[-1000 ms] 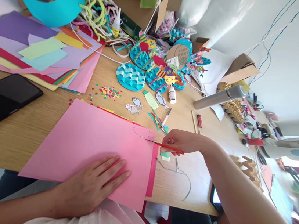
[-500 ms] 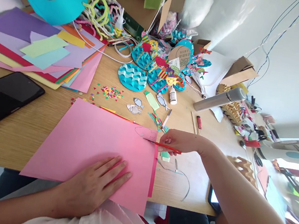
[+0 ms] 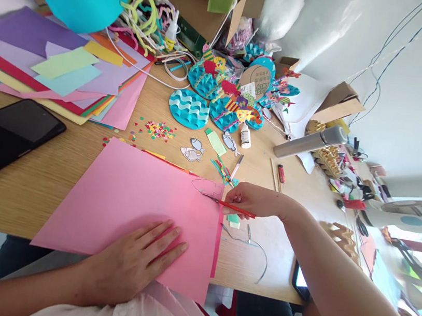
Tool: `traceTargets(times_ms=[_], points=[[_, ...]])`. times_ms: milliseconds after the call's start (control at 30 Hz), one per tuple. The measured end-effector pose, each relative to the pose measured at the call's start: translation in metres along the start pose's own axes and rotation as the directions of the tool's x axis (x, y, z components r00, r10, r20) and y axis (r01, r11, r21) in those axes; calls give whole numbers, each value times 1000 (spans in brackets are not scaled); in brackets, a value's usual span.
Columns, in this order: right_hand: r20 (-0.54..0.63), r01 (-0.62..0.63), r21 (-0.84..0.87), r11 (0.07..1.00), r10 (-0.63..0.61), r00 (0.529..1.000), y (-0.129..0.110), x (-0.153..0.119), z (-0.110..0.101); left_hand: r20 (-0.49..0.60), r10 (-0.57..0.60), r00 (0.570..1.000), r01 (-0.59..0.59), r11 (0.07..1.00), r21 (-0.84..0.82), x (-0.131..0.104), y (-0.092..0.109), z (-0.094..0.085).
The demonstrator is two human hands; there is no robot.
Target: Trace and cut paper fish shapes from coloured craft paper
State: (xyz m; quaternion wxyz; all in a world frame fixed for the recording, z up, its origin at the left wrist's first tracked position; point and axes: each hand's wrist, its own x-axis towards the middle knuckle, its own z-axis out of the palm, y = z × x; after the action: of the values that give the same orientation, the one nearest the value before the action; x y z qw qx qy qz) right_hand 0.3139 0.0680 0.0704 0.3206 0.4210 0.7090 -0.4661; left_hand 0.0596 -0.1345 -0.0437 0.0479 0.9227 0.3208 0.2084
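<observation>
A large pink sheet (image 3: 143, 195) lies at the table's front edge, over a darker pink one. My left hand (image 3: 137, 263) rests flat on it, fingers spread, holding nothing. Near the sheet's upper right corner is a fish-like outline (image 3: 209, 186) in thin pencil-like line. My right hand (image 3: 242, 199) is closed around red-handled scissors (image 3: 233, 208), whose tips point left and lie just below the outline. Whether the blades are apart is too small to tell.
A black phone (image 3: 9, 140) and stacked coloured paper (image 3: 71, 62) are at the left. Paper fish (image 3: 190, 154), confetti (image 3: 160, 130) and blue decorated discs (image 3: 188, 109) sit beyond the sheet. A grey bottle (image 3: 309, 141) lies to the right, near a glue stick (image 3: 281, 173).
The view has shifted slightly, moving the table's objects a little to the right in the picture. Both hands keep nearly the same pose, with the scissors still beside the outline.
</observation>
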Motion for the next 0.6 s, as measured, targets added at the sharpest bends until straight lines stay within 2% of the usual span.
traceTargets(times_ms=[333, 600], points=[[12, 20, 10, 1000, -20, 1000, -4, 3, -3, 6, 3, 1000, -3, 1000, 4, 0, 0, 0], [10, -24, 53, 998, 24, 1000, -2, -1, -1, -10, 5, 1000, -5, 1000, -8, 0, -1, -1]])
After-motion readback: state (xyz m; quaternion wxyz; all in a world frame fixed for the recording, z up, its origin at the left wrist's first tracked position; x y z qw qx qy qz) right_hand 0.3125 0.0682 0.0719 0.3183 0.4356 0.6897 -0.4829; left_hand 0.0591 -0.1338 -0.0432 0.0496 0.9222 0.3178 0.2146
